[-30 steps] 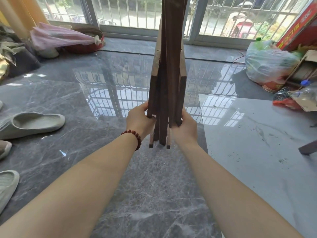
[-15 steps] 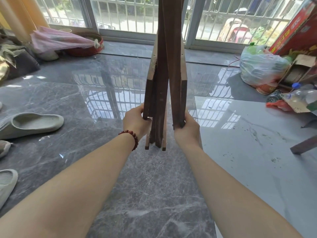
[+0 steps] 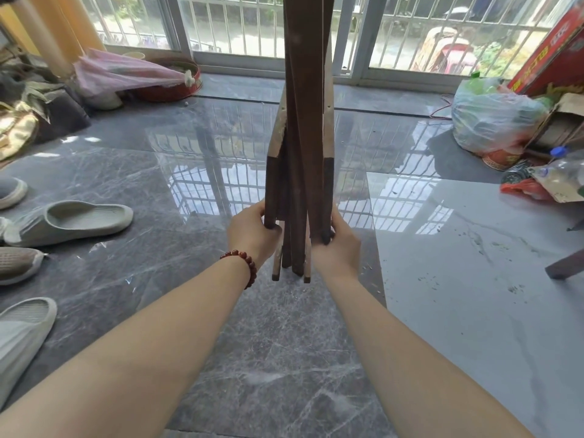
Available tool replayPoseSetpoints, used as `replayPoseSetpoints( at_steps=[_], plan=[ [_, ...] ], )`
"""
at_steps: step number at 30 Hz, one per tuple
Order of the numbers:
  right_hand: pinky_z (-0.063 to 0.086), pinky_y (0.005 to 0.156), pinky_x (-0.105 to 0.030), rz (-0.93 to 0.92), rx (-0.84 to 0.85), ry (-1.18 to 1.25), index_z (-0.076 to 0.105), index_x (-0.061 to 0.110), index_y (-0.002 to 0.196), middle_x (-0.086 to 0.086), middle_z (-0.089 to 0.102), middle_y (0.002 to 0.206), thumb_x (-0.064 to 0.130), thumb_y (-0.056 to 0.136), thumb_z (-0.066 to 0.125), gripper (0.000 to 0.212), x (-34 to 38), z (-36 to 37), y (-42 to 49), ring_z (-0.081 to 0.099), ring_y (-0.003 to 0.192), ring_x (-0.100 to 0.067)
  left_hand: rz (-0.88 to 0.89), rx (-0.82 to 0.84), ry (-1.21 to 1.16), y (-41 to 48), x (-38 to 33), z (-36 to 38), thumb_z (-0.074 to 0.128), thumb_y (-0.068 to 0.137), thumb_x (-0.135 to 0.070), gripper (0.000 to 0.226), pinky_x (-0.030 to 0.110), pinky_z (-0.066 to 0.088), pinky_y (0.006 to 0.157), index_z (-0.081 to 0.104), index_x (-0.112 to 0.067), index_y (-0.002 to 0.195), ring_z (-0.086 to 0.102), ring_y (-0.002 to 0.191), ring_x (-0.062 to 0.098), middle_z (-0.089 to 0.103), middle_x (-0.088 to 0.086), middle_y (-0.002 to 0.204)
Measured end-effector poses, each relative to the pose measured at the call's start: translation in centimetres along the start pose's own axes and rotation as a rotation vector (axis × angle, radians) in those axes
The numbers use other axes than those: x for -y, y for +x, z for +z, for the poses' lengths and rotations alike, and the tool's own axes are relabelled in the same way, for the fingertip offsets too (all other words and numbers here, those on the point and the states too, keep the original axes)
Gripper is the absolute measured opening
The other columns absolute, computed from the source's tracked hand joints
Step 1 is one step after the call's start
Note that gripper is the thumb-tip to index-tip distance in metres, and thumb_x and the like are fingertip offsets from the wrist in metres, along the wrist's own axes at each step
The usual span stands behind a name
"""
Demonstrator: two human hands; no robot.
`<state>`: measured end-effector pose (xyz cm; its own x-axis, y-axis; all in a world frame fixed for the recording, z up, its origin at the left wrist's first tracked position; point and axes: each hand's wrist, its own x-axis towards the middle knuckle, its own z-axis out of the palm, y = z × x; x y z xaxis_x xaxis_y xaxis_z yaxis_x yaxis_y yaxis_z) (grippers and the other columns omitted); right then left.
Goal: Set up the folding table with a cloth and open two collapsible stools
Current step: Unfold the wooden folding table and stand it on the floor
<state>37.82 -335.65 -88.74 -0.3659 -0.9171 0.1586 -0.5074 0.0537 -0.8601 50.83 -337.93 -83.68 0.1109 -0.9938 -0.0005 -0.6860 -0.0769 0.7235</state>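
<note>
The folded wooden frame (image 3: 305,137) is held upright over the shiny grey stone floor (image 3: 284,358). Its long, flat, dark brown legs are bunched together. The left hand (image 3: 252,238) and right hand (image 3: 341,248) curl their fingers round the outer legs.

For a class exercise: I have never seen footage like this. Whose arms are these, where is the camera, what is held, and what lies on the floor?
No machine: a person wears a head camera, so you look down their own bare arms. The left hand and right hand each grip an outer leg of a folded wooden frame, held upright; table or stool, I cannot tell. On the grey floor lie slippers at left and a plastic bag at right.
</note>
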Motion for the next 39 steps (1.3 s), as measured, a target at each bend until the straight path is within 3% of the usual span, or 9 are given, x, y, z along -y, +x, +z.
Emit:
replayPoseSetpoints(
  at_steps=[5, 7, 10, 13, 21, 24, 28, 32, 39],
  plan=[
    [0.047, 0.063, -0.011, 0.007, 0.017, 0.052, 0.06, 0.027, 0.115, 0.009, 0.067, 0.09, 0.019, 0.089, 0.06, 0.027, 0.7, 0.8, -0.3, 0.06, 0.08, -0.005, -0.006, 0.001, -0.035, -0.1, 0.3, 0.4, 0.056, 0.086, -0.012, 0.026, 0.014, 0.032, 0.049, 0.054, -0.038, 0.085, 0.055, 0.065, 0.012, 0.056, -0.013, 0.069],
    [0.044, 0.057, -0.016, 0.086, 0.035, 0.033, 0.061, 0.026, 0.105, 0.01, 0.064, 0.081, 0.017, 0.088, 0.059, 0.019, 0.3, 1.1, -0.3, 0.059, 0.074, -0.005, -0.026, 0.036, -0.049, -0.2, 0.8, 0.7, 0.057, 0.085, -0.011, 0.028, 0.013, 0.034, 0.05, 0.062, -0.035, 0.098, 0.056, 0.064, 0.008, 0.06, -0.011, 0.074],
    [0.051, 0.064, -0.032, 0.235, 0.103, -0.029, 0.062, 0.016, 0.093, 0.004, 0.065, 0.078, 0.013, 0.085, 0.057, 0.01, -0.5, 1.6, 0.3, 0.061, 0.075, -0.017, -0.034, 0.096, -0.036, -0.2, 1.8, 1.1, 0.057, 0.084, -0.011, 0.034, 0.014, 0.034, 0.052, 0.063, -0.03, 0.112, 0.057, 0.073, 0.007, 0.058, -0.016, 0.078],
    [0.048, 0.059, -0.03, 0.275, 0.12, -0.063, 0.062, 0.012, 0.086, -0.001, 0.065, 0.075, 0.013, 0.083, 0.055, 0.007, -0.7, 1.8, 0.8, 0.059, 0.071, -0.019, -0.037, 0.083, -0.036, 0.0, 2.2, 1.4, 0.058, 0.083, -0.012, 0.034, 0.016, 0.041, 0.053, 0.064, -0.031, 0.111, 0.057, 0.07, 0.008, 0.057, -0.018, 0.074],
    [0.033, 0.05, -0.02, 0.311, 0.126, -0.066, 0.057, 0.017, 0.103, 0.005, 0.057, 0.082, 0.007, 0.09, 0.046, 0.02, 0.3, 2.1, 0.1, 0.052, 0.075, -0.02, -0.066, 0.113, -0.125, -0.2, 2.1, 1.2, 0.058, 0.085, -0.008, 0.038, 0.019, 0.039, 0.07, 0.064, -0.028, 0.117, 0.055, 0.089, 0.008, 0.065, -0.011, 0.103],
    [0.036, 0.053, -0.021, 0.326, 0.134, -0.033, 0.059, 0.018, 0.109, 0.003, 0.062, 0.088, 0.007, 0.09, 0.045, 0.026, 0.3, 2.1, 0.0, 0.054, 0.078, -0.021, -0.072, 0.112, -0.127, -0.5, 2.0, 1.0, 0.058, 0.086, -0.008, 0.037, 0.02, 0.041, 0.075, 0.064, -0.026, 0.118, 0.059, 0.097, 0.011, 0.068, -0.008, 0.109],
    [0.04, 0.064, -0.028, 0.351, 0.134, -0.017, 0.059, 0.017, 0.106, 0.002, 0.06, 0.085, 0.006, 0.09, 0.045, 0.024, 0.5, 1.9, -0.4, 0.055, 0.08, -0.022, -0.07, 0.099, -0.126, -1.2, 2.1, 0.8, 0.059, 0.086, -0.007, 0.032, 0.02, 0.041, 0.077, 0.068, -0.023, 0.112, 0.061, 0.105, 0.017, 0.069, -0.004, 0.109],
    [0.035, 0.05, -0.023, 0.35, 0.122, -0.044, 0.057, 0.017, 0.099, 0.005, 0.056, 0.078, 0.006, 0.09, 0.045, 0.018, 0.8, 1.7, -1.6, 0.048, 0.064, -0.008, -0.065, 0.098, -0.119, -2.0, 2.4, 0.5, 0.061, 0.085, -0.006, 0.032, 0.021, 0.041, 0.079, 0.068, -0.02, 0.112, 0.06, 0.109, 0.017, 0.069, -0.004, 0.109],
    [0.036, 0.048, -0.019, 0.339, 0.099, -0.006, 0.059, 0.019, 0.089, 0.009, 0.058, 0.07, 0.006, 0.089, 0.047, 0.018, 0.8, 1.1, -3.3, 0.051, 0.062, -0.006, -0.046, 0.101, -0.072, -3.0, 3.1, -0.2, 0.064, 0.08, -0.008, 0.033, 0.018, 0.039, 0.077, 0.071, -0.028, 0.105, 0.061, 0.101, 0.007, 0.071, -0.008, 0.102]
  ],
)
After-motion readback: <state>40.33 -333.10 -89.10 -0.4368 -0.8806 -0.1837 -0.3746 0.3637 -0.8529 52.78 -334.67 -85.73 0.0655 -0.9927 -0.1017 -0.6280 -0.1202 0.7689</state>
